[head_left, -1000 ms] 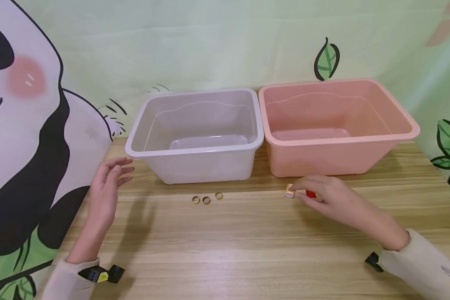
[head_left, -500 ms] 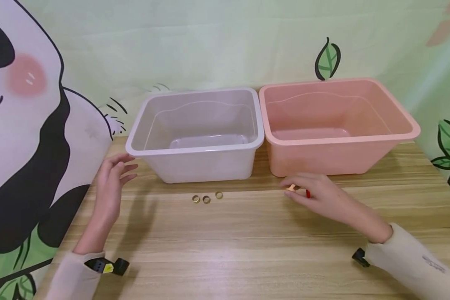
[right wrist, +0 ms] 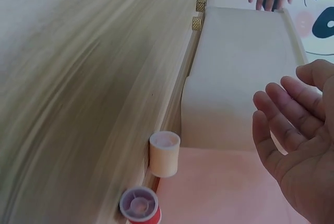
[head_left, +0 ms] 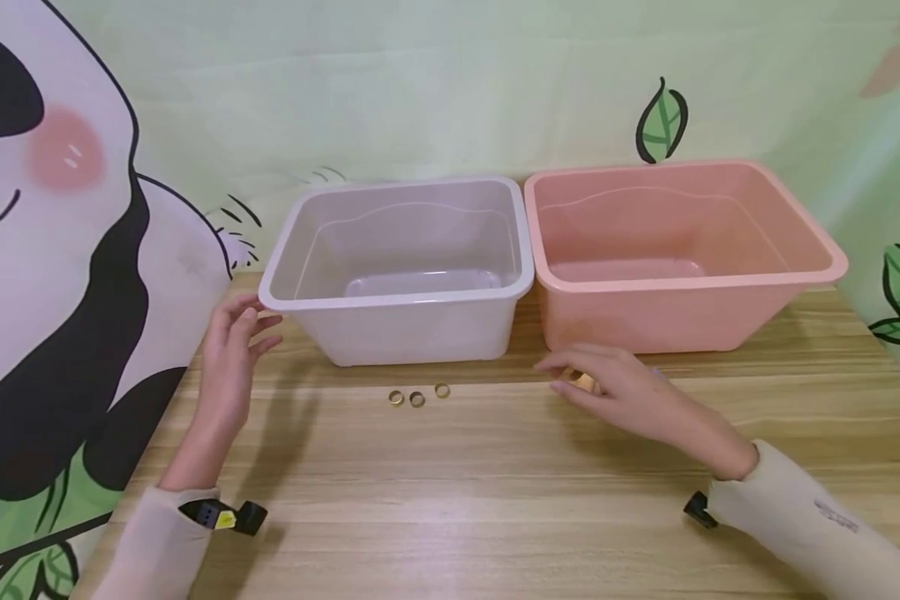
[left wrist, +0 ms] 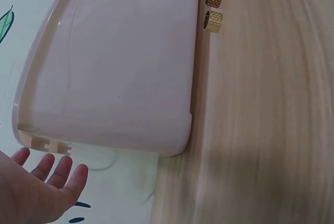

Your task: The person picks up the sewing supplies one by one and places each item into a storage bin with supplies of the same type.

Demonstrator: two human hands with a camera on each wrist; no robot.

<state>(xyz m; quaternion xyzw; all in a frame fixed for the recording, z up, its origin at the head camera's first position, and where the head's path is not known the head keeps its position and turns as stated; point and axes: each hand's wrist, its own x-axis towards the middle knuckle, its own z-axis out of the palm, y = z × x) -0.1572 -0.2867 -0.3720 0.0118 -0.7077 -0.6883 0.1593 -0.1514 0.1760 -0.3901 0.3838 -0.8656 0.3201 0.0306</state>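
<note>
My right hand (head_left: 618,393) hovers above the table in front of the pink bin, fingers loosely bent and nothing between them. Below it, an orange thread spool (head_left: 585,382) shows through the gap between thumb and fingers. The right wrist view shows this pale orange spool (right wrist: 164,154) standing beside a red thread spool (right wrist: 140,204), both apart from the fingers. At the white bin's left end, my left hand (head_left: 228,362) is raised with relaxed fingers near the rim; whether they touch it I cannot tell. Three dimpled gold-coloured rings (head_left: 417,399) lie in front of the white bin.
The white bin (head_left: 412,329) and the pink bin (head_left: 645,321) stand side by side at the table's back, against a printed cloth backdrop (head_left: 420,83). Bare wood tabletop (head_left: 450,492) stretches in front of the rings.
My right hand has moved left over the spools, and the red one is now hidden in the head view. The left hand has shifted slightly towards the white bin's rim.
</note>
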